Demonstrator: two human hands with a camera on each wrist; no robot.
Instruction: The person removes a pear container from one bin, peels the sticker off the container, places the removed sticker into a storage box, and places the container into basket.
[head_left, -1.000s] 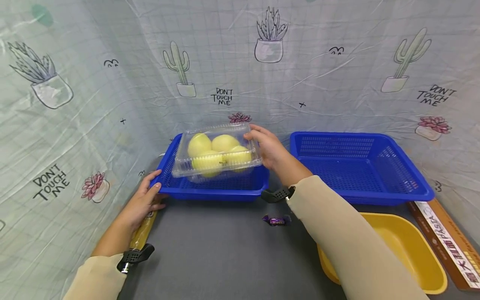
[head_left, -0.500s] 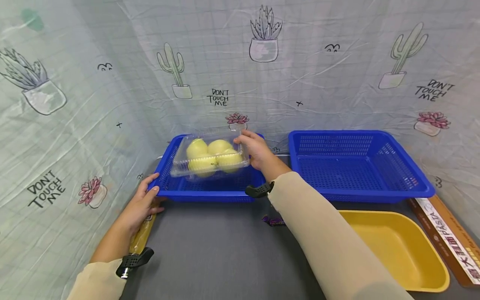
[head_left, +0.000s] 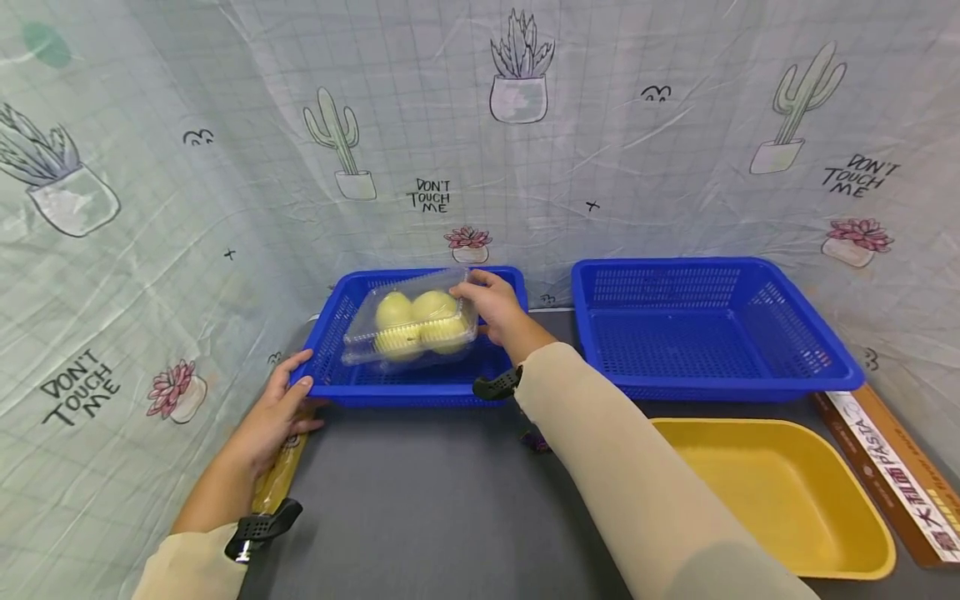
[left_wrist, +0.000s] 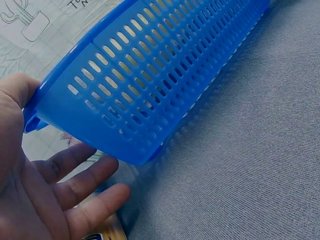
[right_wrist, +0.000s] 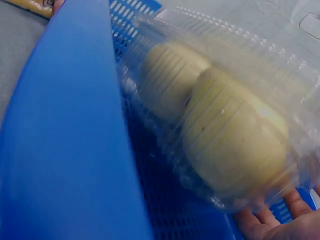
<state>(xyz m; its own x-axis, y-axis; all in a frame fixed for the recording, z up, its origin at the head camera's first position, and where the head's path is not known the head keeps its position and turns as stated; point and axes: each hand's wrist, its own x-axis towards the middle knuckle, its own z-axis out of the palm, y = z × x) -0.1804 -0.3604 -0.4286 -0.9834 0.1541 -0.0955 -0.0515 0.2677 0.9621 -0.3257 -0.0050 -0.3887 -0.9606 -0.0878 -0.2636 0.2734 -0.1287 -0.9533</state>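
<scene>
Item: clamshell [head_left: 411, 327] of apples, gripped by my right hand [head_left: 491, 307], low inside left basket [head_left: 352, 387], unreleased; left hand [head_left: 272, 414], fingers relaxed, steadies the rim

The left hand [head_left: 273, 408] lies at the near left, forearm reaching forward, its thumb hooked over a rim and its fingers [left_wrist: 87, 182] straight and relaxed, spread below. The right arm stretches farther, from the near right toward the far centre. The right hand [head_left: 491, 304] has its fingers curled in a grip, fingertips [right_wrist: 262, 222] underneath.
</scene>
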